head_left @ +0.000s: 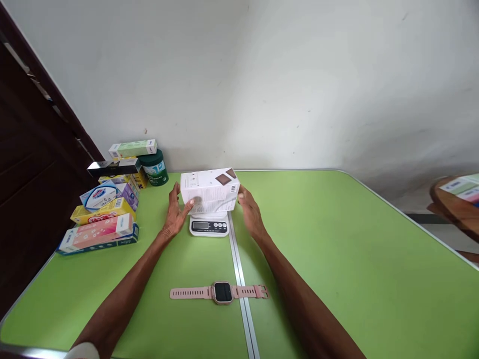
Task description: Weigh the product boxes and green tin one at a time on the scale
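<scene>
A white cardboard box [209, 192] with brown squares and small print is over the weighing plate of a white digital kitchen scale [209, 233]. The box hides most of the plate, so I cannot tell whether its full weight rests there. My left hand [175, 212] grips the box's left end, thumb on the front face and fingers behind. At the right end, my right hand [251, 210] has its fingertips against the box, closing it between both hands. The scale's small display looks grey, with no readable figure. Nearer to me lies a smartwatch [223, 292] with a pink strap, stretched flat.
Several product boxes [99, 232] are stacked on the left of the green table [337, 259]. Behind them stands a dark green tub [154, 168], near a light green box [133, 148]. A metal seam [239, 271] crosses the tabletop. A wooden stool [445, 199] stands at the right.
</scene>
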{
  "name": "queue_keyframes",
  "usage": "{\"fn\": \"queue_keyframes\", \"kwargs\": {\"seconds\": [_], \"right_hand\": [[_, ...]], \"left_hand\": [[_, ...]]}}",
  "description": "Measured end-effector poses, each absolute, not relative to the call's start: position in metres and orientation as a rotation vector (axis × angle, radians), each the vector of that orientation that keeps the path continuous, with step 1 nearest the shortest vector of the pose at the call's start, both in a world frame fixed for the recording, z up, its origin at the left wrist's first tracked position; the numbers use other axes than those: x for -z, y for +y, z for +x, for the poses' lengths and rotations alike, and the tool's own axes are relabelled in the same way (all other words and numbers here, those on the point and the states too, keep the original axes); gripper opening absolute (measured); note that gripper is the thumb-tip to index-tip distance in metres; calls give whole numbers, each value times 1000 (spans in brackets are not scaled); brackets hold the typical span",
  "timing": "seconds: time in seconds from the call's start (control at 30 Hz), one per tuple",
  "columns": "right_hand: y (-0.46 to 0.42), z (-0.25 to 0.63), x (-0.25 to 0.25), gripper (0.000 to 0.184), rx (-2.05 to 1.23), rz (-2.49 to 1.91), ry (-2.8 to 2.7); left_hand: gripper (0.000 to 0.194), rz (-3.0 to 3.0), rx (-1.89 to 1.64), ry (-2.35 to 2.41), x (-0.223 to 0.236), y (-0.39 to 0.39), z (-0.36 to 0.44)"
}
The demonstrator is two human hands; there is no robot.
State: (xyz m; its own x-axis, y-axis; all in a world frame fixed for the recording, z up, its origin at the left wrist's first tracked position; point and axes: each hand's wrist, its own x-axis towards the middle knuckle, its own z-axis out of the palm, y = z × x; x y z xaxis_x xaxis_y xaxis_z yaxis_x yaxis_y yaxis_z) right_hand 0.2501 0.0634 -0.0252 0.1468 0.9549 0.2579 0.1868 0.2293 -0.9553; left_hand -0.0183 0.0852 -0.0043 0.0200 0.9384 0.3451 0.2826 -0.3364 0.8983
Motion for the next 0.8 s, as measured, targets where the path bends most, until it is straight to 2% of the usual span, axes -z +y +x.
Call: {"fn": "queue_keyframes", "kwargs": {"seconds": [0.17,0.33,0.53,0.63,0.8], "right_hand": [[73,250,-10,101,-1039,-1214,-1391],[75,251,-14,80,-1055,-1189,-1390],[78,303,-30,74,-932,-1144,-1245],[79,350,-36,77,-855,-1201,-1219],[85,429,-20,80,-805,-1260,-1149]], "left_hand": [[94,1813,-1028,1192,-42,109,-28],[83,1909,-892,1237,-71,115,-26],[88,2028,-921,1117,-105,134,32],[88,1995,-894,988,-104,155,84],[90,1834,-786,939,-71,182,181]]}}
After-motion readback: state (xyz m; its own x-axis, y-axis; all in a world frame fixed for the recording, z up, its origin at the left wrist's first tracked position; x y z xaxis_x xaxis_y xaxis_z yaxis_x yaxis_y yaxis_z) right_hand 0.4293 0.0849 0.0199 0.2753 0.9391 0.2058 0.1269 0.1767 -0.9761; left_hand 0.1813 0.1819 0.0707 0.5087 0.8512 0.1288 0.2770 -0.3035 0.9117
